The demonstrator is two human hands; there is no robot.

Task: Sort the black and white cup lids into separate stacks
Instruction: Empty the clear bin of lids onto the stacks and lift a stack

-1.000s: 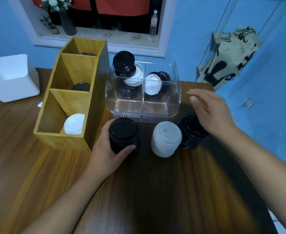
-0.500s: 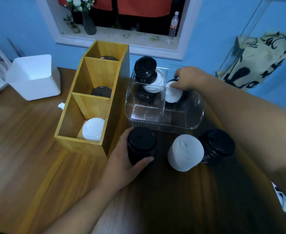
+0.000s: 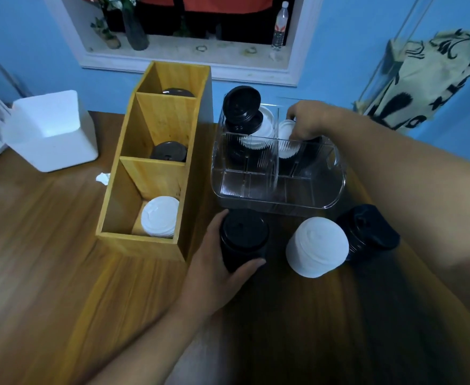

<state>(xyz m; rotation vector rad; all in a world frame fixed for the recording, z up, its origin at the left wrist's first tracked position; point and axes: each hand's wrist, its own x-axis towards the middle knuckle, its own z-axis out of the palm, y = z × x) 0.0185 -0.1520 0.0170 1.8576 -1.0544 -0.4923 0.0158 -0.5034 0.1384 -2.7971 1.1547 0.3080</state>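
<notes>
Left hand: fingers are curled round a black stack of plastic cup lids on the brown wooden desk | Right hand: a round white plastic lid is pinched inside the clear divided plastic bin | 1 white lid stack is stood beside.

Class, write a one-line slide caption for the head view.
Left hand grips a black lid stack while right hand pinches white lids in the clear organiser.

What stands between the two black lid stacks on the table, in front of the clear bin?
The white lid stack, in the head view: apart from the black stack the left hand holds, close beside the other black stack.
</notes>
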